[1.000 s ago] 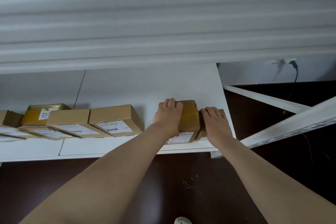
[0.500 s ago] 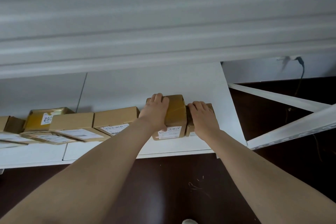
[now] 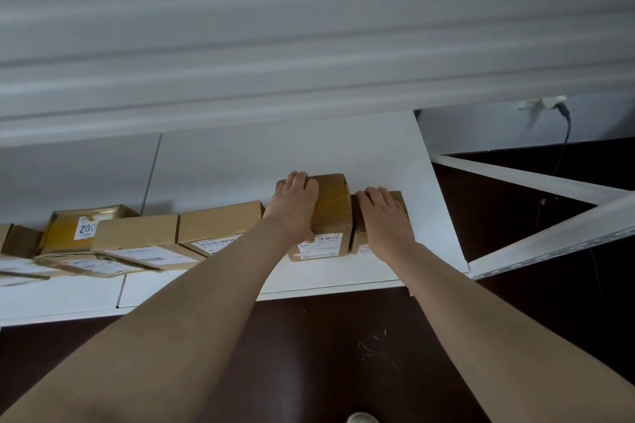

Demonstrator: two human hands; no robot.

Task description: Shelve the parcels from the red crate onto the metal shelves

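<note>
Gripping taped box on shelf, left hand curls over its top-left edge; right hand covers small box, fingers hooked over far edge. Boxes touching, near shelf's right end.

The only marking that can be read is "002", in black on a small white sticker on the yellow-taped cardboard parcel, well left of the tall brown tape-wrapped parcel. The tall parcel's white barcode label and the labels on the plain cardboard boxes between them are too blurred to read. The small brown parcel touching its right side shows only a label corner.
</note>
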